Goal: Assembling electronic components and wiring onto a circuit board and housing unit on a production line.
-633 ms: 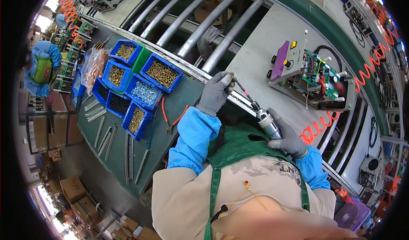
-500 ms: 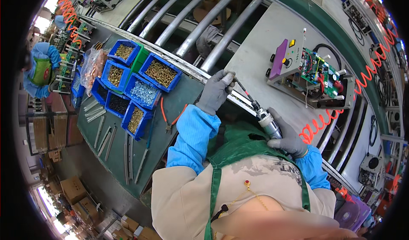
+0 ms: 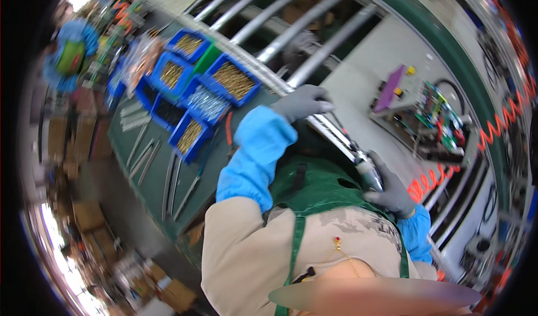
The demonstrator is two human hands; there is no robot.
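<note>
1. Silver-and-black cylindrical power screwdriver (image 3: 368,173): held before the dark-green apron (image 3: 319,187), its slim dark bit (image 3: 339,123) directed up and leftward.
2. Right hand (image 3: 395,190), in a grey glove below a blue sleeve (image 3: 414,232): fingers wrapped around the body of the screwdriver.
3. Left hand (image 3: 302,103), likewise gloved in grey: fingers (image 3: 322,104) bent and close together at the far end of the bit. Motion blur prevents telling whether they grip the bit or some small part.
4. Green worktop (image 3: 154,190), to the left: carries long, thin silver metal strips (image 3: 168,195) and, near the left sleeve, an orange-red tool handle (image 3: 228,128).
5. Cluster of blue plastic bins (image 3: 185,85), farther along the same worktop: several contain brass-coloured fasteners, one clear or silvery pieces, one black pieces. A transparent bag with copper-coloured contents (image 3: 144,63) lies just beside them.
6. Flat grey board (image 3: 375,63), beyond the hands: bears an open electronics chassis (image 3: 423,114) with a purple front panel and exposed green circuit boards, apart from the screwdriver. An orange-red coiled hose (image 3: 416,191) runs near the chassis.
7. Silver metal rollers (image 3: 332,45): ranged parallel to the left of the board.
8. Background, left: another person (image 3: 71,55) in blue and green; below, brown cardboard boxes (image 3: 87,215).
</note>
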